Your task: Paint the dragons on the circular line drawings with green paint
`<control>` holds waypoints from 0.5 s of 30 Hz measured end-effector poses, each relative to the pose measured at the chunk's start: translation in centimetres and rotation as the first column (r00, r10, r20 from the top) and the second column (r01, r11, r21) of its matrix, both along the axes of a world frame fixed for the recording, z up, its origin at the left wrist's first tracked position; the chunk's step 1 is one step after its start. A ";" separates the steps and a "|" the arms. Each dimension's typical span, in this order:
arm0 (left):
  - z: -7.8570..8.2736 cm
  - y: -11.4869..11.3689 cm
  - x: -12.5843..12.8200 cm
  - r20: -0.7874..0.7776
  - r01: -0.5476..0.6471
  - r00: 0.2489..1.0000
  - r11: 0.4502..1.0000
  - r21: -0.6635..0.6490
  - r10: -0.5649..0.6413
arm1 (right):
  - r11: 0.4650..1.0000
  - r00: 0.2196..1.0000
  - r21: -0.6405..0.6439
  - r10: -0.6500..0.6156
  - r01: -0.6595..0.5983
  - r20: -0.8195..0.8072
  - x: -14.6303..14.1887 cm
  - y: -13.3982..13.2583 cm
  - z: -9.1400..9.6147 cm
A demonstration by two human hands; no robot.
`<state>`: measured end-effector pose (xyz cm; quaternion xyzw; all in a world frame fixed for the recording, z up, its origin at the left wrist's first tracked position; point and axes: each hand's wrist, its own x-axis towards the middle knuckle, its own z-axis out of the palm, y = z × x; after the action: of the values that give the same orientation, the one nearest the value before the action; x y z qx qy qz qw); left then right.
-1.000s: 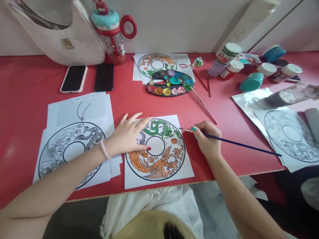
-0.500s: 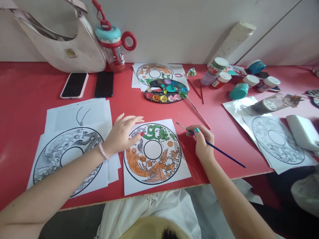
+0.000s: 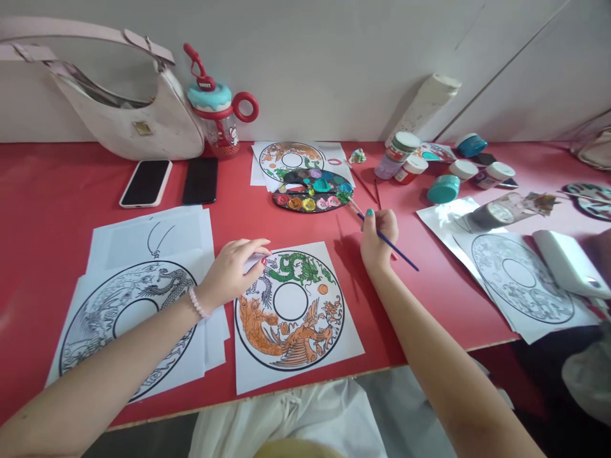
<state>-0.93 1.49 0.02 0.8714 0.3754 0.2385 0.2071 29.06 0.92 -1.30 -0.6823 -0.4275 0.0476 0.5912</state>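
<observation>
My right hand (image 3: 380,236) pinches a thin blue paintbrush (image 3: 400,252), its tip close to the right edge of a black paint palette (image 3: 286,207). Whether the bristles touch the paint I cannot tell. Another brush leans on the palette there, its shaft partly behind my hand. With fingers stretched out, my left hand (image 3: 232,270) rests at the upper left of a square sheet (image 3: 351,343). This sheet carries a ring-shaped drawing with a green dragon (image 3: 305,266) and an orange phoenix (image 3: 296,340); other parts are uncoloured.
Uncoloured ring drawings (image 3: 138,280) lie under my left forearm. Behind stand two phones (image 3: 146,183), a handbag (image 3: 133,130) and a drinking cup (image 3: 222,127). Several paint jars (image 3: 443,189), a grey cup (image 3: 496,214) and a white box (image 3: 570,261) stand to the right.
My right hand has moved forward with the blue paintbrush, from beside the drawing to the palette. My left hand stays on the sheet. The view has tilted up slightly.
</observation>
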 end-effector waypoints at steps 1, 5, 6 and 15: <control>0.0 0.0 0.0 -0.002 0.001 1.000 1.000 -0.004 -0.001 | 1.000 1.000 0.015 -0.020 0.020 0.005 0.3 0.9 -0.1; 0.1 -0.1 0.1 -0.009 0.003 1.000 1.000 -0.030 -0.003 | 1.000 1.000 0.012 -0.008 0.007 0.026 0.8 3.5 -0.4; 0.1 -0.1 0.1 -0.010 0.001 1.000 0.999 -0.036 -0.001 | 1.000 0.999 0.005 -0.003 0.003 0.033 0.9 3.8 -0.5; 0.1 -0.1 0.0 -0.027 0.005 1.000 0.998 -0.059 -0.007 | 0.999 0.998 -0.049 0.026 -0.024 0.049 1.0 4.3 -0.3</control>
<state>-0.89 1.42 0.17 0.8691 0.3825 0.2148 0.2284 30.08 5.21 -1.58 -0.6921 -0.4490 0.0486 0.5630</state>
